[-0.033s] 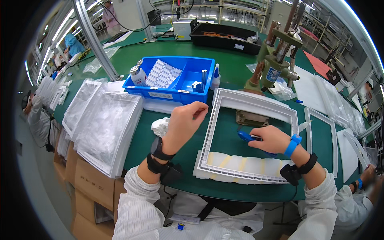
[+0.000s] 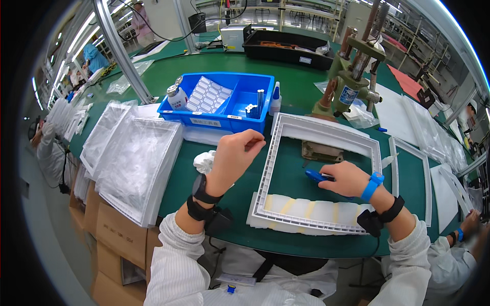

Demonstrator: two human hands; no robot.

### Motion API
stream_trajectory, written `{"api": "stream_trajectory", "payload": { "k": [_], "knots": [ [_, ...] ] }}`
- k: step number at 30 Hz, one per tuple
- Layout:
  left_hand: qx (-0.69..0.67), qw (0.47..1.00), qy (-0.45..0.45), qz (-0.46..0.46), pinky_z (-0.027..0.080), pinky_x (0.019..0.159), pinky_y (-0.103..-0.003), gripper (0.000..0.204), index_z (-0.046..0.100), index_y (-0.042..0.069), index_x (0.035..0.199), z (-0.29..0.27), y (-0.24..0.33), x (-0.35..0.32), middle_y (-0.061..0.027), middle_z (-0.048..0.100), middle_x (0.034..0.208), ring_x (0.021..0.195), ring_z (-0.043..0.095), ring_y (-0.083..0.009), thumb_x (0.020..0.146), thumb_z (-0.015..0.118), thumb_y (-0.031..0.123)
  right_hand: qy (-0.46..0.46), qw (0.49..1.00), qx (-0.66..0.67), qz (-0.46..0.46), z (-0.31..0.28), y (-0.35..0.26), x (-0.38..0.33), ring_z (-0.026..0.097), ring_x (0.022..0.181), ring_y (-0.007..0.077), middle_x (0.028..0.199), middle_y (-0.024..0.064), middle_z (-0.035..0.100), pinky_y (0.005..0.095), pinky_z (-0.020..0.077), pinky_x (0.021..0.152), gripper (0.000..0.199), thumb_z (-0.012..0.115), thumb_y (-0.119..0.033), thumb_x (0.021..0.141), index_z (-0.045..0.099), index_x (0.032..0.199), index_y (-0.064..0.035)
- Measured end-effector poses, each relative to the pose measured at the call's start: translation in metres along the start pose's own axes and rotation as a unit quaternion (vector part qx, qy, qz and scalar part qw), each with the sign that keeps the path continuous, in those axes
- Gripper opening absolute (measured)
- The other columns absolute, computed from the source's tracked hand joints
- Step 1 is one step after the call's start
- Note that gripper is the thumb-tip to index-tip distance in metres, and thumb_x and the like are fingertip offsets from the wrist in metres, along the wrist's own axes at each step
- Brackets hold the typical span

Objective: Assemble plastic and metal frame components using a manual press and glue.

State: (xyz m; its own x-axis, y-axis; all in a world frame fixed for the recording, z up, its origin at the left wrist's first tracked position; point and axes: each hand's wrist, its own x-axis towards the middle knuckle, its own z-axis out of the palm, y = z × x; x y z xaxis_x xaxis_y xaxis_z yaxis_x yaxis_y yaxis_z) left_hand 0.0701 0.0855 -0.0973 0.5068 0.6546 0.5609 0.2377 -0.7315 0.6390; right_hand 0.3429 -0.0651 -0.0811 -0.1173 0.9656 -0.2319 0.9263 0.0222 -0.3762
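Note:
A white rectangular plastic frame (image 2: 267, 173) lies on the green bench, its near side on a white foam pad (image 2: 296, 205) with yellowish strips. My left hand (image 2: 236, 157) hovers at the frame's left side, thumb and fingers pinched together; whatever they may hold is too small to make out. Over the frame's opening, my right hand (image 2: 348, 178) is closed around a blue hand tool (image 2: 315, 175), its exact kind partly hidden by my fingers. A crumpled white wad (image 2: 204, 161) lies left of my left hand.
A blue divided bin (image 2: 217, 120) with bottles and label sheets stands behind, beside a small blue-capped bottle (image 2: 275, 99). A green press (image 2: 347, 86) rises beyond the frame. Bagged frames (image 2: 140, 158) are stacked at left; another white frame (image 2: 425, 178) lies right. A co-worker's hand (image 2: 470, 222) shows far right.

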Motion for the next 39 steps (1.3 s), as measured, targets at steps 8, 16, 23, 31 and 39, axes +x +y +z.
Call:
{"api": "stream_trajectory", "payload": {
  "k": [8, 16, 23, 31, 39],
  "knots": [
    [0.014, 0.988, -0.137, 0.065, 0.054, 0.071, -0.034, 0.009, 0.071, 0.001, 0.096, -0.006, -0.013, 0.004, -0.0096, 0.072, 0.089, 0.079, 0.069, -0.0256, 0.087, 0.073, 0.004, 0.047, 0.998, -0.003, -0.043, -0.008, 0.002, -0.024, 0.065, 0.099, 0.0342, 0.111, 0.0166, 0.063, 0.0426, 0.053, 0.079, 0.041, 0.072, -0.022, 0.089, 0.062, 0.126, -0.0061],
    [-0.008, 0.981, -0.181, 0.062, 0.053, 0.073, -0.034, 0.008, 0.072, 0.002, 0.095, -0.004, -0.018, 0.018, -0.0083, 0.07, 0.092, 0.084, 0.068, -0.0255, 0.087, 0.073, 0.004, 0.321, 0.894, 0.302, 0.079, -0.015, 0.037, -0.099, 0.048, 0.074, 0.0045, 0.102, 0.0018, 0.064, 0.0214, 0.0412, 0.066, 0.029, 0.067, -0.007, 0.094, 0.066, 0.123, -0.0038],
    [-0.039, 0.974, -0.21, 0.073, 0.053, 0.078, -0.032, 0.009, 0.075, 0.004, 0.092, -0.022, -0.025, 0.011, -0.0057, 0.061, 0.098, 0.089, 0.063, -0.0227, 0.083, 0.077, 0.004, 0.352, 0.844, 0.39, 0.113, 0.008, 0.063, -0.087, 0.06, 0.098, 0.0104, 0.109, 0.0053, 0.067, 0.0233, 0.0459, 0.087, 0.02, 0.057, -0.006, 0.102, 0.064, 0.118, 0.0039],
    [-0.14, 0.96, -0.244, 0.011, 0.051, 0.084, -0.03, 0.011, 0.078, 0.008, 0.096, -0.008, -0.022, 0.007, -0.0051, 0.06, 0.102, 0.093, 0.062, -0.0199, 0.085, 0.078, 0.008, 0.409, 0.838, 0.336, 0.137, 0.029, 0.098, -0.105, 0.034, 0.064, -0.0002, 0.098, -0.0038, 0.058, 0.019, 0.0236, 0.054, 0.027, 0.055, -0.02, 0.105, 0.063, 0.126, -0.0059],
    [-0.13, 0.957, -0.243, -0.092, 0.048, 0.088, -0.029, 0.018, 0.081, 0.01, 0.101, -0.018, -0.026, 0.008, -0.0033, 0.062, 0.104, 0.1, 0.06, -0.0169, 0.084, 0.077, 0.009, 0.383, 0.818, 0.404, 0.144, 0.012, 0.067, -0.09, 0.049, 0.086, 0.0065, 0.101, 0.0008, 0.061, 0.0195, 0.0361, 0.073, 0.026, 0.056, -0.011, 0.103, 0.061, 0.125, 0.0018]
  ]
}}
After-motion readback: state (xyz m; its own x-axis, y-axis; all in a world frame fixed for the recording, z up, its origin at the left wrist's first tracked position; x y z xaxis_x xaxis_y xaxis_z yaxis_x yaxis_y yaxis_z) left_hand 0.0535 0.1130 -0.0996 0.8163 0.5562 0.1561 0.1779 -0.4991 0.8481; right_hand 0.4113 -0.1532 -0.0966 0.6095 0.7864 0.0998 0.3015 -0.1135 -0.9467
